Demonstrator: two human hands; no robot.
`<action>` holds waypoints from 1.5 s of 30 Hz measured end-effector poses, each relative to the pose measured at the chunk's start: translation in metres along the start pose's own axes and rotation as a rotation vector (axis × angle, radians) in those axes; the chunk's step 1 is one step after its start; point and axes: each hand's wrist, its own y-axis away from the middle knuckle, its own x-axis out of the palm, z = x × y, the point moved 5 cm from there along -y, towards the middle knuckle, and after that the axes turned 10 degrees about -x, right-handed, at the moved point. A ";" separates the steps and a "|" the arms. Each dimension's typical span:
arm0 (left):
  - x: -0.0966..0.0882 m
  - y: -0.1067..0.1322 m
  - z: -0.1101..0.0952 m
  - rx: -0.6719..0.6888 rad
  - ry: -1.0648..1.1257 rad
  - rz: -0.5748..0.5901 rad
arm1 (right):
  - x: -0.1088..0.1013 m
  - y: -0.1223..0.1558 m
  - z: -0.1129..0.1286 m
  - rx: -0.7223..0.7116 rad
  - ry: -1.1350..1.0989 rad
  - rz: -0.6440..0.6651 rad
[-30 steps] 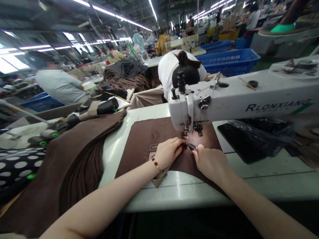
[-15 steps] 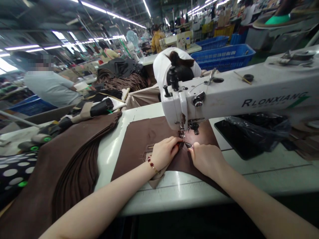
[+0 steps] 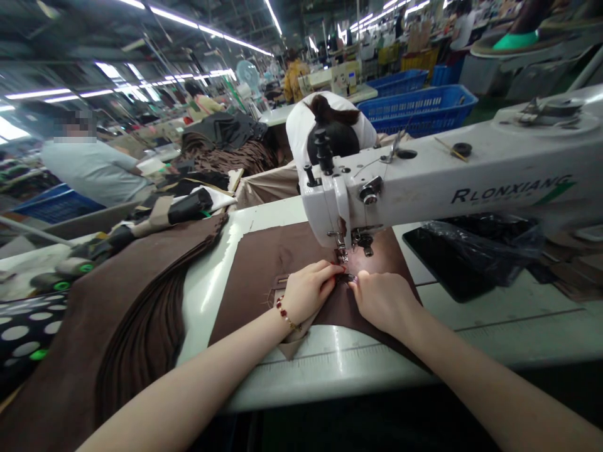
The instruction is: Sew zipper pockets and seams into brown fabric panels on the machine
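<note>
Fingers (image 3: 330, 271) of the left hand (image 3: 301, 294), in the head view, lay bent with their tips on the brown fabric panel (image 3: 249, 270), just short of the presser foot (image 3: 343, 256); whether thumb and forefinger pinched anything could not be told, though a touch of red showed beside them. The right hand (image 3: 384, 301) was curled closed round a small metal tool (image 3: 347, 278), mostly hidden in the grip, its dark tip pointing to nine o'clock, near the left fingertips. The panel was spread on the pale table top (image 3: 330, 367) beneath both hands. A zipped opening (image 3: 282, 282) showed in it at ten o'clock from the left hand, and a beige cloth piece (image 3: 291, 348) stuck out between six and seven, below the red-beaded bracelet (image 3: 285, 311). At one o'clock stood the head of the white sewing machine (image 3: 447, 182), its arm running toward three. A black slab (image 3: 447, 263) and a dark plastic bag (image 3: 499, 242) lay at two o'clock from the right hand. Stacked brown pieces (image 3: 141, 301) hung at nine o'clock from the left. Beyond, at twelve, a co-worker in white (image 3: 332, 119) bent low; a blue basket (image 3: 419, 110) sat at one.
</note>
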 end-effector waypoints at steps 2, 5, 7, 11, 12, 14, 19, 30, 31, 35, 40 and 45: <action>-0.001 0.001 0.001 0.019 0.011 0.025 | 0.001 -0.001 0.001 -0.002 0.000 -0.003; -0.003 0.003 0.000 0.083 0.009 0.086 | 0.002 0.001 0.003 -0.002 -0.008 -0.003; -0.005 0.006 -0.001 0.145 0.000 0.123 | 0.002 0.008 0.004 -0.002 -0.020 0.007; -0.007 0.009 -0.003 0.226 -0.016 0.148 | -0.009 0.039 -0.005 -0.060 -0.079 0.063; -0.007 0.010 -0.003 0.232 -0.020 0.147 | -0.015 0.049 -0.009 -0.096 -0.154 0.088; -0.006 0.010 -0.003 0.233 -0.025 0.140 | -0.032 0.068 -0.021 -0.144 -0.441 0.097; -0.006 0.010 -0.002 0.250 -0.026 0.118 | -0.105 0.083 -0.070 0.035 -1.326 -0.429; -0.005 0.014 -0.004 0.244 -0.008 0.091 | -0.099 0.090 -0.108 0.250 -1.287 -0.772; -0.005 0.014 -0.004 0.243 -0.005 0.094 | -0.087 0.092 -0.105 0.235 -1.151 -0.764; -0.005 0.014 -0.004 0.250 0.013 0.091 | -0.029 0.056 -0.066 -0.133 -0.760 -0.372; -0.003 0.015 -0.001 0.239 0.051 0.084 | 0.002 0.005 -0.038 -0.669 -0.343 -0.197; -0.002 0.016 0.001 0.237 0.104 0.119 | 0.004 -0.007 -0.043 -0.723 -0.275 -0.143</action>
